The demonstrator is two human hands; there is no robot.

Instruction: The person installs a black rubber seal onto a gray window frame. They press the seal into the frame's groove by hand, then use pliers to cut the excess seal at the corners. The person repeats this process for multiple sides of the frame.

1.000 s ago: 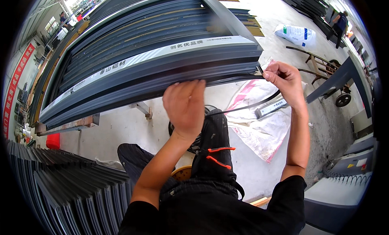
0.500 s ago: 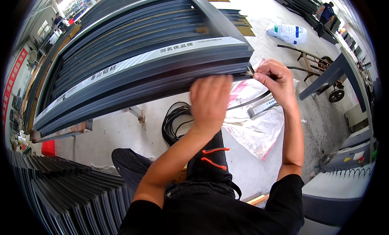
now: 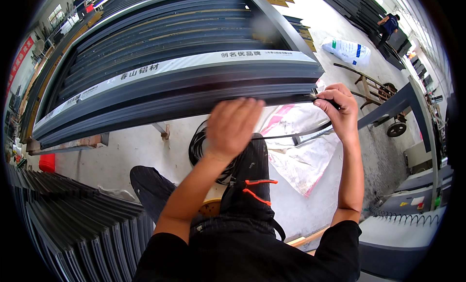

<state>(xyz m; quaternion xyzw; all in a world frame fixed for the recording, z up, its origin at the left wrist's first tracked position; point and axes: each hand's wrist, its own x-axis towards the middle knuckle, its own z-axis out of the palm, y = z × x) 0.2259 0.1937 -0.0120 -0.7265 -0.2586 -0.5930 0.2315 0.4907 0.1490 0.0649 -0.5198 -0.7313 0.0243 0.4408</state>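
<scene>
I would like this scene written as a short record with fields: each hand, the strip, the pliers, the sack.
Left hand: fingers at the near edge of the frame; contact unclear
Right hand: pinching the strip by the frame's right end
Strip: black, thin, hanging in a curve from the right hand
Pliers: orange-handled, on the right thigh
Sack: white with pink stripes, on the floor

The right hand (image 3: 340, 108) is pinching a black strip (image 3: 296, 135) by the frame's (image 3: 184, 85) near right corner, while the left hand (image 3: 234, 127) is lying palm-down over the near edge! The strip is curving below, running left toward a black coil (image 3: 195, 148). Orange-handled pliers (image 3: 257, 195) are resting on the right leg (image 3: 257, 158), a white sack (image 3: 310, 165) is spreading across the floor, and beyond, a co-worker (image 3: 389, 25) is bending over.
</scene>
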